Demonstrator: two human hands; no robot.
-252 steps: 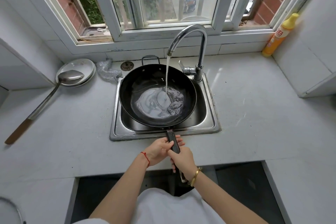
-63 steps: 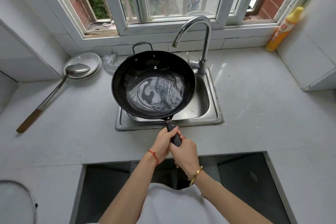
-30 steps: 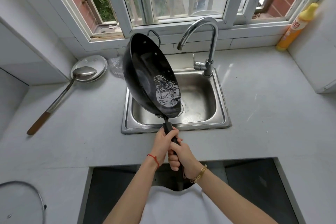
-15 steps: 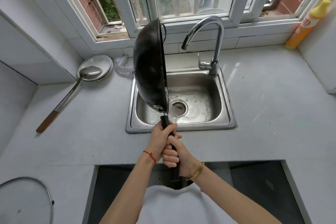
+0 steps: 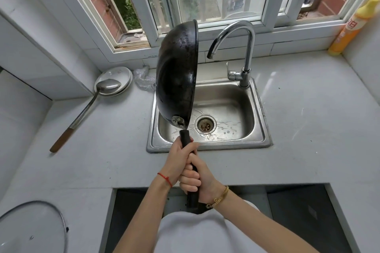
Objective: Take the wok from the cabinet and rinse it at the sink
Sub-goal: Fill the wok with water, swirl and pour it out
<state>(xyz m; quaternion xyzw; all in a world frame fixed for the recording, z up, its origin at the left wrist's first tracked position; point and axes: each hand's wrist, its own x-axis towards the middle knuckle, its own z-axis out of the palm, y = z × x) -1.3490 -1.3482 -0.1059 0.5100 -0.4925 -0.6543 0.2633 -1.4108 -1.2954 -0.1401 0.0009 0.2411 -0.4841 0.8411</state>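
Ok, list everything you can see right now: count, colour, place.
wok: 1, black, held on edge over the sink's left side
sink: 1, steel, set in the counter, wet
tap: 1, chrome, behind the sink, no water running
ladle: 1, steel with wooden grip, bowl resting on the plates
plates: stack, white, back left of the counter; count unclear
scrubber: 1, silvery, between plates and wok
bottle: 1, yellow-orange, far right corner
glass lid: 1, clear, bottom left
counter: 1, pale grey
left hand: on the wok handle, red string at the wrist
right hand: on the handle, gold bracelet
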